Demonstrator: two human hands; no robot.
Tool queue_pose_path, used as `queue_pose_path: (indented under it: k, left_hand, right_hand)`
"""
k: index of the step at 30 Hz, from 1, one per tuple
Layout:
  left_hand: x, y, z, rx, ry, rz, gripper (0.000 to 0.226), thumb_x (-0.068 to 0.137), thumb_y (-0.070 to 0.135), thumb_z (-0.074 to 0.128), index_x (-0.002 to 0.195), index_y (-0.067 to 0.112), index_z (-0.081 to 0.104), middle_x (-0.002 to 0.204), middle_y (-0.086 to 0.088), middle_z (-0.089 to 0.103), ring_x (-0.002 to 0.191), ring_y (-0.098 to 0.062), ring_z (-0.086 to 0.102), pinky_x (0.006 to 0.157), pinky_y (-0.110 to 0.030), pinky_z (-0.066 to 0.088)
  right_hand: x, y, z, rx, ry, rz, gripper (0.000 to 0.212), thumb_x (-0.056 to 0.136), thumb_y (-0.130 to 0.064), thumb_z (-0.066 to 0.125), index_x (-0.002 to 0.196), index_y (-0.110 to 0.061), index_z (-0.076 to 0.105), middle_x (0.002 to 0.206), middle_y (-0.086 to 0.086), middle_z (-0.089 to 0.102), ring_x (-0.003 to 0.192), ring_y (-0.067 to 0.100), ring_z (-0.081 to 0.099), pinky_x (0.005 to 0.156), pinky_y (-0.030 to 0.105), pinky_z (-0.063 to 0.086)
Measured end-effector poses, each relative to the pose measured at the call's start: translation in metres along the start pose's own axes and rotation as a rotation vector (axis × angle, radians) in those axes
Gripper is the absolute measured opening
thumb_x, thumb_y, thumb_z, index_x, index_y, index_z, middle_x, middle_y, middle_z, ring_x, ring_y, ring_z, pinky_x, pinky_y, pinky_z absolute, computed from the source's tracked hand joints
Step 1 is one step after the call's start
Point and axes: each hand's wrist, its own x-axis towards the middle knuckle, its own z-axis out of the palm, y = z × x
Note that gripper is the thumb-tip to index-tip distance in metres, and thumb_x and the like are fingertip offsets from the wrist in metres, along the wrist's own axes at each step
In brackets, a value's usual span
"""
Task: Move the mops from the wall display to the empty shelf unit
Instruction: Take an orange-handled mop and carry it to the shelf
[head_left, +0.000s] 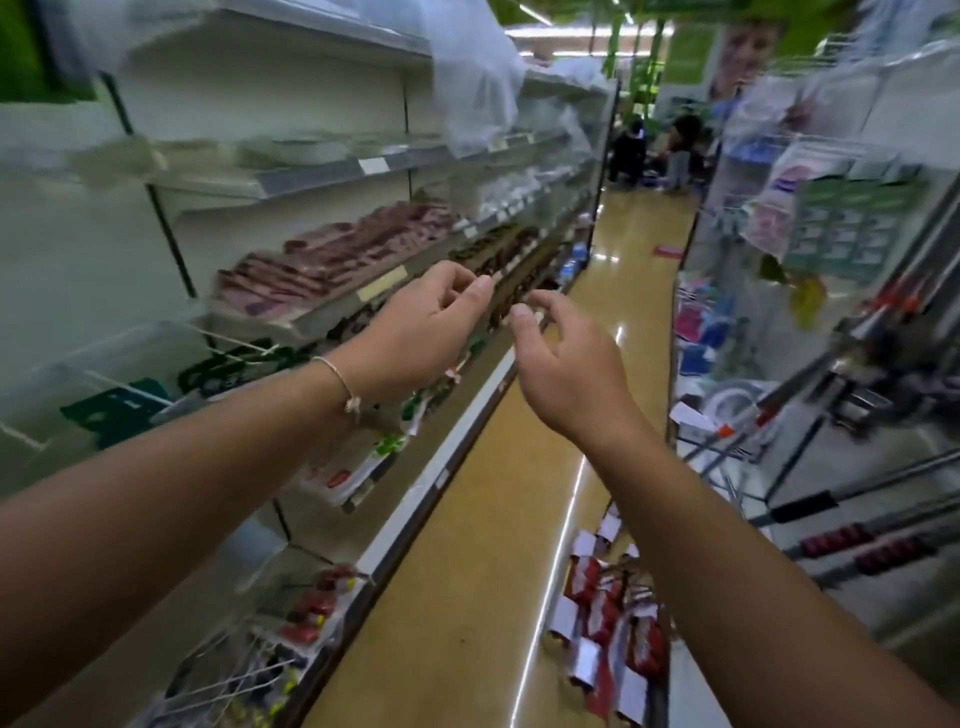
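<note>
I have both arms stretched out ahead of me down a shop aisle, and neither hand holds anything. My left hand (431, 332), with a thin bracelet (340, 382) on its wrist, hangs in the air with its fingers loosely curled and the thumb tip pointing toward the other hand. My right hand (566, 369) is just beside it, a little lower, its fingers also slack and half curled. The two thumbs are near each other but apart. The mops (841, 540) are on my right. Their long metal poles, with red and black ribbed grips, slant across the display on that side, well apart from both hands. The view there is smeared, so I cannot make out their heads or how they are hung. On my left runs a shelf unit (332, 312) with flat pinkish packs on one tier and darker packs on the tiers below, and hanging goods on wire hooks nearer to me. Clear plastic sheeting (478, 78) drapes over its upper tiers. On the glossy tan floor (467, 545), close to the right-hand display, lies a cluster of red and white packets (608, 613). At the far end of the aisle I see dark figures (628, 150) low to the ground, too blurred to read.
</note>
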Motion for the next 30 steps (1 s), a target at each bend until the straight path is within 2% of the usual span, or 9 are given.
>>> queue_pose_path:
  k: [6,8,11,16,23,27,28,30]
  left_hand:
    - [0.062,-0.041,0.029,-0.001,-0.147,-0.001,0.04,0.103,0.052,0.036,0.122,0.022,0.055,0.105,0.006,0.061,0.097,-0.012,0.06,0.083,-0.032,0.05]
    - [0.089,-0.059,0.036,-0.022,-0.197,0.008,0.041,0.103,0.053,0.037,0.123,0.022,0.054,0.105,0.005,0.062,0.096,-0.011,0.061,0.082,-0.031,0.051]
    - [0.133,-0.087,0.041,-0.025,-0.254,0.011,0.045,0.101,0.056,0.036,0.128,0.023,0.052,0.107,0.009,0.059,0.096,-0.004,0.057,0.078,-0.031,0.05]
    - [0.209,-0.125,0.041,-0.01,-0.284,0.011,0.049,0.101,0.057,0.036,0.13,0.022,0.053,0.106,0.008,0.061,0.093,-0.005,0.058,0.072,-0.028,0.047]
    - [0.281,-0.157,0.059,-0.082,-0.292,0.025,0.044,0.102,0.053,0.038,0.128,0.021,0.053,0.103,0.006,0.062,0.095,-0.007,0.059,0.077,-0.027,0.047]
    - [0.317,-0.165,0.077,-0.128,-0.299,0.03,0.04,0.103,0.051,0.039,0.124,0.021,0.054,0.098,0.002,0.063,0.08,-0.01,0.059,0.066,-0.031,0.048]
    - [0.326,-0.167,0.083,-0.136,-0.304,0.027,0.039,0.103,0.05,0.039,0.124,0.02,0.054,0.098,0.0,0.064,0.079,-0.011,0.059,0.067,-0.032,0.049]
    - [0.344,-0.173,0.097,-0.134,-0.32,0.023,0.039,0.103,0.049,0.039,0.125,0.02,0.054,0.1,-0.003,0.065,0.085,-0.013,0.061,0.077,-0.032,0.05]
  right_hand:
    - [0.043,0.052,0.019,-0.015,0.045,0.148,0.054,0.103,-0.047,0.044,0.149,-0.019,0.046,0.152,0.002,0.049,0.141,0.018,0.043,0.111,0.034,0.035]
    - [0.064,0.064,0.033,-0.028,0.056,0.173,0.054,0.103,-0.047,0.045,0.15,-0.02,0.044,0.153,0.001,0.048,0.141,0.017,0.042,0.111,0.032,0.033]
    - [0.102,0.077,0.056,-0.059,0.059,0.202,0.057,0.103,-0.049,0.044,0.151,-0.02,0.042,0.154,0.002,0.046,0.142,0.018,0.04,0.116,0.038,0.034]
    - [0.17,0.099,0.085,-0.079,0.095,0.266,0.059,0.102,-0.052,0.043,0.152,-0.021,0.041,0.155,0.003,0.045,0.143,0.02,0.04,0.114,0.04,0.034]
    - [0.23,0.124,0.107,-0.084,0.129,0.3,0.057,0.103,-0.05,0.043,0.152,-0.021,0.039,0.155,0.002,0.045,0.142,0.019,0.04,0.114,0.041,0.036]
    - [0.264,0.142,0.112,-0.081,0.15,0.324,0.056,0.103,-0.049,0.043,0.151,-0.021,0.04,0.154,0.001,0.046,0.142,0.018,0.04,0.115,0.042,0.036]
    - [0.271,0.148,0.114,-0.084,0.152,0.328,0.056,0.103,-0.049,0.043,0.151,-0.021,0.04,0.154,0.001,0.046,0.142,0.018,0.04,0.116,0.043,0.036]
    - [0.288,0.162,0.117,-0.089,0.16,0.339,0.055,0.103,-0.048,0.044,0.151,-0.021,0.041,0.154,0.001,0.046,0.142,0.018,0.04,0.115,0.041,0.036]
